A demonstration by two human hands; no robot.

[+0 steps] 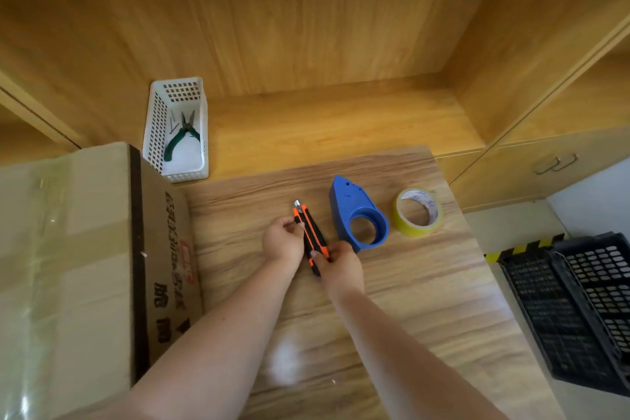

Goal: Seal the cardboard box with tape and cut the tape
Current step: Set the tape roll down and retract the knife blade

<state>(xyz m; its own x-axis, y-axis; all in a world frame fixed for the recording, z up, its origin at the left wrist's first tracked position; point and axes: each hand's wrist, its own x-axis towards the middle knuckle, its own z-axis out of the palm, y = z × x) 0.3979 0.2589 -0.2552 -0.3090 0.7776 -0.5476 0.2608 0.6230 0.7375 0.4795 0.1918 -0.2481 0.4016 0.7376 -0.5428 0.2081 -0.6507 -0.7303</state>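
An orange and black utility knife [309,232] is held over the wooden table [426,300], its short blade tip pointing away from me. My left hand [283,242] pinches the knife near the blade end. My right hand [341,266] grips the rear of the handle. A large cardboard box [68,266] stands at the left, its top covered with shiny clear tape. Right of the knife lie a blue tape dispenser [358,215] and a yellowish tape roll [420,212].
A white plastic basket [177,129] holding green-handled pliers [180,140] stands behind the box on the wooden shelf. Black plastic crates [579,310] sit on the floor at the right. Wooden cabinets rise at the back.
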